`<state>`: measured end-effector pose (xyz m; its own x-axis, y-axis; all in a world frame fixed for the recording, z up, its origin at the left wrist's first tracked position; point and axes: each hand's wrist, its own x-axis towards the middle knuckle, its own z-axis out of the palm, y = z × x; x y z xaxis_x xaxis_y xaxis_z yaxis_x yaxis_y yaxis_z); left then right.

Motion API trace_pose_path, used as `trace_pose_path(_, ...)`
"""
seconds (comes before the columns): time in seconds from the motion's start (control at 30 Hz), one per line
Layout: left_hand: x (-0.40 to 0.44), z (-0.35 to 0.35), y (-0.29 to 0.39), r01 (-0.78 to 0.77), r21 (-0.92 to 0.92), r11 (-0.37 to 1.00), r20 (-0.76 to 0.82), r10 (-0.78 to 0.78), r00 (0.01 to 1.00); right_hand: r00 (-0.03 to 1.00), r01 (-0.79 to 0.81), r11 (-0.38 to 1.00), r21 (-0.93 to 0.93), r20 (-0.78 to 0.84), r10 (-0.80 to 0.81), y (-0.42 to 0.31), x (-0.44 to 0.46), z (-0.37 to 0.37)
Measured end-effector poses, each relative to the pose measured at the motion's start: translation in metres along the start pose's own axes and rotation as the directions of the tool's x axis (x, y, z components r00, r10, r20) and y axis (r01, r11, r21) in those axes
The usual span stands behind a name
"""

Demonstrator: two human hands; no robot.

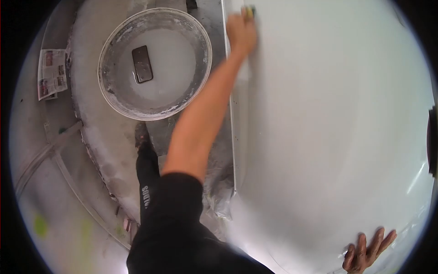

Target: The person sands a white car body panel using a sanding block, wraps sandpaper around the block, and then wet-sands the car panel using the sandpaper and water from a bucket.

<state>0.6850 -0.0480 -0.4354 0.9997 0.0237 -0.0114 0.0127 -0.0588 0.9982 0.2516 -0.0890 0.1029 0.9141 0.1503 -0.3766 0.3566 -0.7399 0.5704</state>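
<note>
My left hand is at the far end of my outstretched arm, by the left edge of a large, smooth white panel. Its fingers are closed around a small yellow and dark pad, mostly covered by the hand, held at the panel's surface. At the lower right, my right hand rests on the panel with its fingers spread; it holds nothing, and its wrist is cut off by the frame's edge.
Left of my arm stands a round bucket with cloudy grey contents. A dark, phone-shaped rectangle shows inside it. Newspaper lies at the far left. A foot stands below the bucket. Something black borders the panel's right side.
</note>
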Motion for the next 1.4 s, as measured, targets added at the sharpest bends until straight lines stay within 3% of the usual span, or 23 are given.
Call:
trace_pose_path(0.07,0.02,-0.011,0.018,-0.055,-0.013,0.998,-0.063,0.054,0.997,1.0,0.021,1.0,-0.001,-0.004,-0.021,0.005,0.002,-0.001)
trace_pose_path(0.13,-0.023,-0.023,0.017,-0.088,0.066,0.994,-0.017,0.09,0.996,1.0,-0.015,1.0,0.012,-0.016,0.015,-0.005,-0.002,0.0)
trace_pose_path(0.17,-0.076,-0.021,0.011,-0.14,0.04,0.989,-0.098,0.144,0.985,1.0,-0.022,1.0,0.009,-0.008,0.022,-0.007,0.001,-0.001)
trace_pose_path(0.2,-0.138,-0.037,0.026,0.066,-0.091,0.994,0.007,-0.066,0.998,1.0,-0.017,1.0,0.005,0.011,0.017,-0.006,0.003,-0.005)
trace_pose_path(0.23,-0.196,-0.044,0.03,-0.071,-0.087,0.994,-0.051,0.067,0.996,1.0,-0.023,1.0,0.002,0.017,0.023,-0.006,0.002,-0.005)
trace_pose_path(0.27,-0.243,-0.058,0.047,0.198,-0.257,0.946,0.1,-0.178,0.979,1.0,-0.025,1.0,0.002,0.015,0.025,-0.006,0.002,-0.004)
trace_pose_path(0.33,-0.271,-0.055,0.05,0.092,-0.266,0.96,0.013,-0.092,0.996,1.0,-0.027,1.0,0.003,0.017,0.027,-0.006,0.001,-0.004)
trace_pose_path(0.37,-0.275,-0.049,0.045,0.035,-0.264,0.964,-0.037,-0.046,0.998,1.0,-0.012,1.0,0.002,0.004,0.012,-0.004,0.002,-0.003)
trace_pose_path(0.43,-0.178,-0.032,0.03,0.109,-0.203,0.973,-0.019,-0.116,0.993,1.0,0.012,1.0,0.015,-0.009,-0.012,-0.001,0.001,-0.001)
trace_pose_path(0.5,-0.057,-0.008,0.006,-0.129,-0.008,0.992,-0.121,0.127,0.984,0.997,-0.042,0.999,-0.012,-0.061,0.041,-0.01,0.015,0.009)
trace_pose_path(0.53,-0.011,-0.005,0.011,-0.025,-0.082,0.996,-0.14,0.013,0.99,0.994,-0.062,0.998,-0.03,-0.089,0.059,-0.015,0.027,0.011)
trace_pose_path(0.67,-0.082,-0.023,0.004,-0.082,-0.014,0.996,-0.073,0.081,0.994,1.0,0.005,1.0,0.027,-0.006,-0.005,-0.002,0.001,-0.002)
trace_pose_path(0.8,-0.313,-0.064,0.039,0.268,-0.26,0.928,0.086,-0.254,0.963,1.0,0.01,1.0,0.019,-0.003,-0.01,-0.004,0.002,-0.005)
trace_pose_path(0.83,-0.306,-0.059,0.037,0.195,-0.251,0.948,0.047,-0.189,0.981,1.0,0.007,1.0,0.027,-0.011,-0.007,-0.004,0.0,-0.004)
trace_pose_path(0.9,-0.268,-0.042,0.014,0.04,-0.217,0.975,-0.026,-0.046,0.999,1.0,-0.006,0.999,0.033,-0.022,0.007,-0.003,0.006,0.003)
trace_pose_path(0.93,-0.204,-0.038,0.012,0.088,-0.151,0.985,0.017,-0.086,0.996,1.0,-0.02,0.999,0.036,-0.022,0.021,-0.006,0.01,0.007)
trace_pose_path(1.0,-0.057,-0.009,-0.006,-0.159,0.041,0.986,-0.135,0.163,0.977,0.998,-0.052,0.998,0.029,-0.032,0.053,-0.016,0.021,0.011)
trace_pose_path(1.03,-0.001,-0.009,0.011,-0.057,-0.235,0.97,-0.086,0.037,0.996,0.998,-0.054,0.998,0.021,-0.038,0.055,-0.018,0.028,0.009)
trace_pose_path(1.13,-0.02,-0.011,-0.008,-0.13,0.031,0.991,-0.035,0.131,0.991,0.998,-0.044,0.996,0.073,-0.03,0.046,-0.016,0.025,0.003)
trace_pose_path(1.17,-0.072,-0.017,0.001,-0.156,0.033,0.987,-0.1,0.159,0.982,0.999,-0.026,0.999,0.043,-0.018,0.027,-0.008,0.01,0.002)
trace_pose_path(1.27,-0.241,-0.056,0.063,0.211,-0.365,0.907,0.037,-0.212,0.977,1.0,0.007,1.0,-0.005,0.016,-0.007,-0.002,0.0,-0.005)
trace_pose_path(1.3,-0.295,-0.052,0.046,-0.001,-0.162,0.987,-0.023,-0.003,1.0,1.0,0.001,1.0,0.002,0.013,-0.001,-0.003,0.001,-0.005)
trace_pose_path(1.4,-0.258,-0.044,0.051,0.058,-0.259,0.964,0.011,-0.057,0.998,0.997,-0.024,0.991,-0.131,-0.074,0.014,-0.012,0.034,-0.002)
